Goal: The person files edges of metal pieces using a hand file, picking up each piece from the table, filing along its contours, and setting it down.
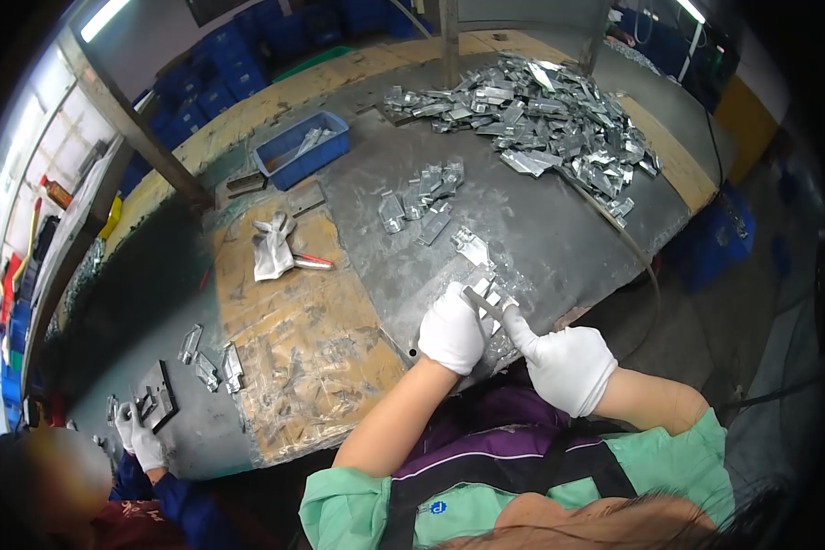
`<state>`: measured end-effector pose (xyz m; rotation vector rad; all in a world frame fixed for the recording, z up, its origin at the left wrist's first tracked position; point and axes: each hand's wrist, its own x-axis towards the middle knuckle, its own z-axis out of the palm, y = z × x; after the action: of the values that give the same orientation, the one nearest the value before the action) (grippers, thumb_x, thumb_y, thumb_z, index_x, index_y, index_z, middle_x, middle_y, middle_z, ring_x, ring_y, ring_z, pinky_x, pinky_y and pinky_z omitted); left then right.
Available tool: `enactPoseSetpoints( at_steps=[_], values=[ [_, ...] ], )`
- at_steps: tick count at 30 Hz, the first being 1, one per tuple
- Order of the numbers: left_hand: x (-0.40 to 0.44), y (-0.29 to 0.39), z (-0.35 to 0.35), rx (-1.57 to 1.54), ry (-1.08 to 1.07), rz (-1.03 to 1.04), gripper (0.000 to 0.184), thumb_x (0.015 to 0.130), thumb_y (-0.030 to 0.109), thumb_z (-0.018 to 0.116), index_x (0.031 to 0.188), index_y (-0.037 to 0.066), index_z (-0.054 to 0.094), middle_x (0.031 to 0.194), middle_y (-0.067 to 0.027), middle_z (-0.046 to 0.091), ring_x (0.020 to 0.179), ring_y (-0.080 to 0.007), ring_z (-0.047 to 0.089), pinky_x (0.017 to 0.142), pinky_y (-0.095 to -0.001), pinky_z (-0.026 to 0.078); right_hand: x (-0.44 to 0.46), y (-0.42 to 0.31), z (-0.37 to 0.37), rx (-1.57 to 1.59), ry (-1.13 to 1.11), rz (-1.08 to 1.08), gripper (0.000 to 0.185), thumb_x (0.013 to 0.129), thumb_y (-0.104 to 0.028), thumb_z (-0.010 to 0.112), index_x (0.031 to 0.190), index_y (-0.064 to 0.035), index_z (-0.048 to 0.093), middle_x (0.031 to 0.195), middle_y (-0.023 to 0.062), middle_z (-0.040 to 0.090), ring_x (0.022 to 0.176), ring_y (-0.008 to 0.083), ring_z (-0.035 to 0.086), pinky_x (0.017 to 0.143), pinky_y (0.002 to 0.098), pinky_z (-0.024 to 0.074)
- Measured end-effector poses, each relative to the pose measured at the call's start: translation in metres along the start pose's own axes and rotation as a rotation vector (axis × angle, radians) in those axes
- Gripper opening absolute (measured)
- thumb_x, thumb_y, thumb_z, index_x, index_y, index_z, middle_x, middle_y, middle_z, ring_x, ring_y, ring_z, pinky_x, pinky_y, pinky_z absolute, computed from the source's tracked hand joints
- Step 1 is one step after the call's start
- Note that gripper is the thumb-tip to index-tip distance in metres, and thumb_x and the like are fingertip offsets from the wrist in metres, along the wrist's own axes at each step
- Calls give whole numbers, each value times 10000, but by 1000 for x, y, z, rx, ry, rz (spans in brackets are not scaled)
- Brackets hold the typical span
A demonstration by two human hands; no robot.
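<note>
Both of my hands wear white gloves and meet at the near edge of the metal-topped table. My left hand is closed on a small silvery metal casting, partly hidden by the fingers. In my right hand is a dark flat file, its index finger stretched along it. The file lies across the casting. Just beyond my hands rests another metal casting, and farther off a small group of castings.
A large heap of castings covers the far right. A blue bin stands at the back, near a glove and red-handled tool on cardboard. At lower left, a co-worker's gloved hands touch a dark metal block.
</note>
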<state>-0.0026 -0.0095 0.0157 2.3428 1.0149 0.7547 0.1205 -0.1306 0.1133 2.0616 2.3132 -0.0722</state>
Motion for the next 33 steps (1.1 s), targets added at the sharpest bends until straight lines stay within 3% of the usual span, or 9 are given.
enactPoseSetpoints(
  at_steps=[4,8,11,15,20,29,31,32,33],
  values=[
    [4,-9,8,-95,-37,71,396,745,192,691,1119,103,593,928,-169,629,799,-361,630,676,-446,510,30,4,13,54,201,-96,607,769,-81,512,1365,-39,406,557,90,596,481,270,609,452,393,486],
    [6,-4,0,-159,-61,-22,366,747,163,670,1094,83,585,958,-171,642,823,-358,633,690,-442,514,37,-4,22,4,311,-70,612,767,-89,517,1368,-38,410,552,85,600,470,269,610,454,397,483],
    [3,-5,0,-152,-5,64,337,740,151,664,1054,59,580,939,-177,630,813,-365,628,677,-448,512,11,0,6,-9,108,-24,627,745,-88,532,1360,-31,426,524,78,589,469,264,611,448,386,471],
    [0,-6,6,87,-2,35,331,718,156,686,991,12,566,896,-189,581,770,-378,612,656,-457,507,33,4,9,68,210,33,639,752,-80,521,1375,-9,393,539,114,596,482,302,613,473,408,488],
    [-2,-6,5,39,-3,-15,362,694,163,706,979,-5,560,893,-190,564,748,-379,607,655,-461,507,24,0,-7,109,-7,18,583,790,-86,512,1357,-9,399,587,155,617,539,327,637,505,424,504],
    [0,-4,5,65,-31,-36,389,700,189,718,1004,-2,568,886,-190,573,763,-378,612,660,-464,507,51,10,7,122,135,-2,599,798,-102,519,1372,-8,376,580,159,613,546,333,640,511,428,512],
    [0,-9,11,44,31,-15,338,699,167,699,962,-5,575,887,-192,572,760,-379,609,657,-463,504,31,4,-4,82,34,5,602,792,-101,529,1366,-1,381,577,148,617,530,328,634,510,422,513],
    [0,-10,11,38,38,-19,338,699,167,699,962,-5,575,887,-192,572,760,-379,609,657,-463,504,19,-2,-17,99,-123,64,636,785,-74,469,1407,-42,336,660,165,654,604,352,659,589,444,525],
    [0,-7,8,-14,49,-1,321,703,165,692,949,-6,576,887,-196,572,757,-379,607,653,-463,503,15,0,-14,74,-63,20,634,784,-76,468,1403,-39,336,645,163,650,588,345,657,576,444,523]
  ],
)
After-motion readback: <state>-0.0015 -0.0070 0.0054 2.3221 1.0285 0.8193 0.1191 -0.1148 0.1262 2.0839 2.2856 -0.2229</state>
